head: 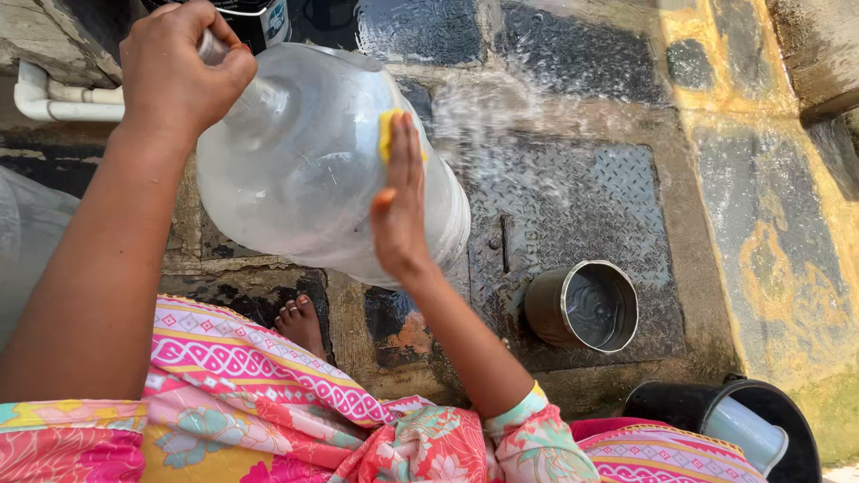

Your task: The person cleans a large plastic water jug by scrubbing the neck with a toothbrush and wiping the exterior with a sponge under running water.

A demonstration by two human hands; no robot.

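Observation:
A large clear plastic water jug [304, 161] is held tilted above the wet ground, its neck pointing up left. My left hand [179, 67] grips the jug's neck near the top left of the view. My right hand [400, 201] lies flat against the jug's side, pressing a yellow sponge [386, 134] on it under the fingertips. Water droplets spray off to the right of the jug.
A steel pot [586, 306] with water stands on the metal checker plate [573, 192]. A black bucket [787, 420] holding a steel tumbler [747, 431] sits at bottom right. White pipes [54, 98] run at upper left. My bare foot [302, 324] rests below the jug.

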